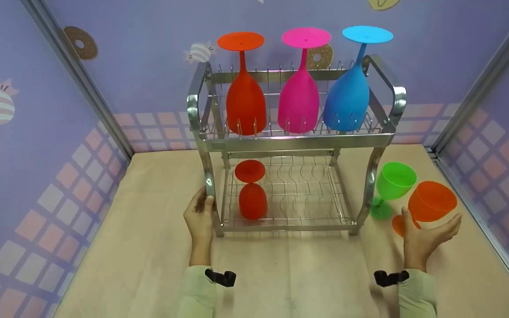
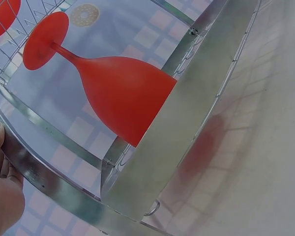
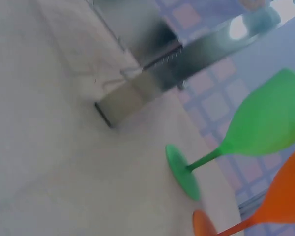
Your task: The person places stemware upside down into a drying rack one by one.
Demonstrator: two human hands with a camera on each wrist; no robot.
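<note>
A two-tier metal dish rack [image 1: 296,143] stands on the table. My left hand [image 1: 200,216] holds its left front post, thumb in front and fingers curled behind; the left wrist view also shows this grip. Upside down on the lower tier is a red goblet [image 1: 253,201], seen large in the left wrist view. At the right, my right hand [image 1: 429,238] is spread beside an upright orange goblet [image 1: 431,202]; whether it touches the bowl I cannot tell. Behind it stands an upright green goblet [image 1: 396,181]. The right wrist view has both these goblets but not the hand.
On the upper tier, an orange-red goblet [image 1: 245,104], a pink goblet [image 1: 298,101] and a blue goblet [image 1: 347,101] stand upside down. Patterned walls [image 1: 157,66] enclose the back and sides. A metal rail [image 1: 493,238] runs along the table's right edge.
</note>
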